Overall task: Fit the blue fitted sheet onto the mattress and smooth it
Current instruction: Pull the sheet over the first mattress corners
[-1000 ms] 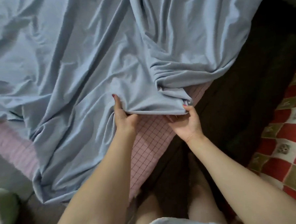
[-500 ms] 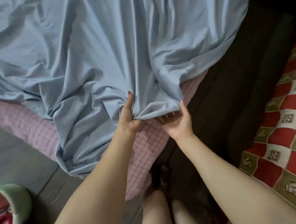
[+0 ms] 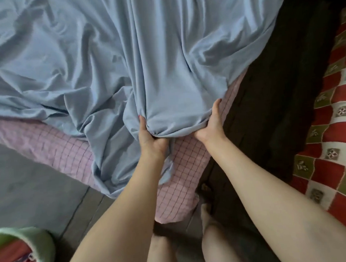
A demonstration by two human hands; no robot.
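Both hands, left hand [image 3: 148, 137] and right hand [image 3: 212, 126], pinch the wrinkled light-blue fitted sheet's [image 3: 124, 53] hem; the pink checked mattress [image 3: 182, 166] corner lies bare just below, toward the person.

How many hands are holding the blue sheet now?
2: the left hand grips the blue sheet hem at the mattress corner; the right hand grips it just beside.
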